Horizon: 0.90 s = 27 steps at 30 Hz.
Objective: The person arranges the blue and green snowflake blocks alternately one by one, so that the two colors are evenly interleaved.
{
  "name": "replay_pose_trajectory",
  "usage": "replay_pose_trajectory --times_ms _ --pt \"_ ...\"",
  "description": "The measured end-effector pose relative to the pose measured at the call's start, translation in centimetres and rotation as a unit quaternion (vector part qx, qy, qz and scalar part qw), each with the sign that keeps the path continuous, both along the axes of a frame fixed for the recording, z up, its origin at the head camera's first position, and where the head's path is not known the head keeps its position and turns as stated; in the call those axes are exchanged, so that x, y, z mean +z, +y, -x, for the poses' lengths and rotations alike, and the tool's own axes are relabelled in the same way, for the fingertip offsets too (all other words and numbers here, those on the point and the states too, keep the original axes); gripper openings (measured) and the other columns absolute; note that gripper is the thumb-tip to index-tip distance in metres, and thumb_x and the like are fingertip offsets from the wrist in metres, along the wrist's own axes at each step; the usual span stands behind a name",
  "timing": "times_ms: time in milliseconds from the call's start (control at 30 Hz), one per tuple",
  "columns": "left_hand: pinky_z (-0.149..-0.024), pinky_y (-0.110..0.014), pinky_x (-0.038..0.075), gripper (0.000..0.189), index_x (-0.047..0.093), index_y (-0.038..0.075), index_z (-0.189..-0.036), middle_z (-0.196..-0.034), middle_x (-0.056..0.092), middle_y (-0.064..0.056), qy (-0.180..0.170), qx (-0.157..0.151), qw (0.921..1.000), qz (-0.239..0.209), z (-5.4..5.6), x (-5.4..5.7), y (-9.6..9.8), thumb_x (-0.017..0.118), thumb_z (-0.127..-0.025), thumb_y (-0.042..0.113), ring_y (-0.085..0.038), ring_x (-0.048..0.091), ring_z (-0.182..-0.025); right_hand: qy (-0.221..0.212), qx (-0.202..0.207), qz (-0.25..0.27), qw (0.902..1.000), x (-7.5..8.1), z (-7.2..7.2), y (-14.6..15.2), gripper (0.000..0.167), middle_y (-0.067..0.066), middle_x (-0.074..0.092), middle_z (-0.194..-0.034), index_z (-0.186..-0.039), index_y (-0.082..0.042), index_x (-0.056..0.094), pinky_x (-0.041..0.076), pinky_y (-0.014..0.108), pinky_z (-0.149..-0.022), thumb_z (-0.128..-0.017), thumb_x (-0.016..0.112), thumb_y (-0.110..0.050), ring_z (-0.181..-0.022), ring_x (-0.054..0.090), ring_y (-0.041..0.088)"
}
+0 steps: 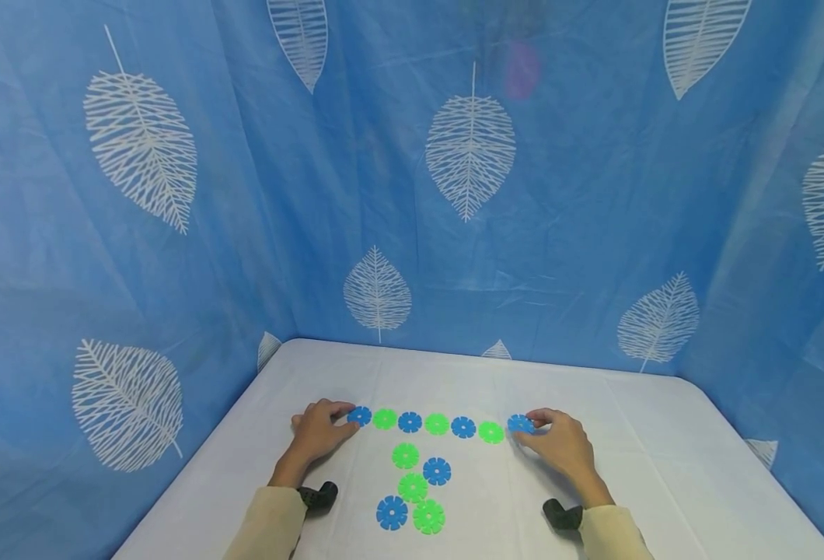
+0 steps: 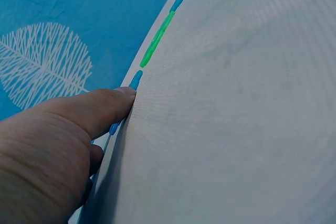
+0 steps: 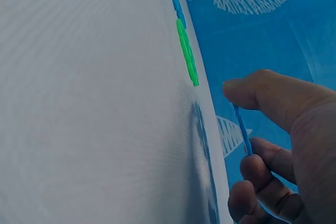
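A row of slotted plastic discs, alternating blue and green, runs across the white table. My left hand holds the blue disc at the row's left end by its edges, thumb on the near side. That disc appears to lie on the cloth. At the other end, my right hand pinches a blue disc between thumb and fingers, raised above the table. Beside it in the row lies a green disc. Another green disc lies just beyond the left hand's blue one.
Nearer the front lie several loose discs, among them a green one, a blue one and another blue one. Blue leaf-print curtains stand behind the white table and at both sides.
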State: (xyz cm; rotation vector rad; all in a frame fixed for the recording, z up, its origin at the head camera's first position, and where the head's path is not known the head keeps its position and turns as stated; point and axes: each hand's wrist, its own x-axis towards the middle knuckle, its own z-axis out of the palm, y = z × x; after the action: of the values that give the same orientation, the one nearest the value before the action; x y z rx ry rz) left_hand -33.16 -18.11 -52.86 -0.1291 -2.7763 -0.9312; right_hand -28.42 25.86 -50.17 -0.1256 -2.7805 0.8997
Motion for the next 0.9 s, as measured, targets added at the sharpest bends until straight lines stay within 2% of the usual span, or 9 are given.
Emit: replay_pose_trajectory --times_ms 333,533,900 --pt "-0.082 -0.046 0.026 0.036 0.075 0.024 -0.116 -0.105 0.069 0.0 -0.001 -0.001 1.0 -0.005 0.02 0.12 -0.03 0.08 -0.082 0.037 -0.02 0.056 -0.1 -0.021 0.007 -0.015 0.9996 -0.37 0.26 0.09 0.051 0.006 0.074 -0.103 -0.112 -0.014 0.073 0.052 0.044 -0.072 -0.076 0.082 -0.048 -0.089 0.068 0.025" --pt "-0.082 -0.046 0.026 0.036 0.075 0.024 -0.116 -0.104 0.068 0.0 -0.004 -0.004 1.0 0.001 0.0 -0.01 -0.03 0.08 -0.083 0.037 -0.019 0.056 -0.099 -0.018 0.012 -0.031 0.9993 -0.87 0.38 0.27 0.048 0.004 0.074 -0.102 -0.112 -0.014 0.074 0.052 0.044 -0.073 -0.076 0.083 -0.044 -0.091 0.068 0.025" --pt "-0.081 -0.046 0.026 0.036 0.075 0.023 -0.116 -0.103 0.068 0.0 -0.003 -0.005 1.0 -0.001 -0.03 0.21 -0.08 0.079 -0.083 0.036 -0.019 0.055 -0.097 -0.033 0.024 -0.036 0.9985 -0.61 0.41 0.2 0.049 0.004 0.074 -0.106 -0.114 -0.013 0.073 0.051 0.054 -0.082 -0.078 0.082 -0.045 -0.099 0.068 0.031"
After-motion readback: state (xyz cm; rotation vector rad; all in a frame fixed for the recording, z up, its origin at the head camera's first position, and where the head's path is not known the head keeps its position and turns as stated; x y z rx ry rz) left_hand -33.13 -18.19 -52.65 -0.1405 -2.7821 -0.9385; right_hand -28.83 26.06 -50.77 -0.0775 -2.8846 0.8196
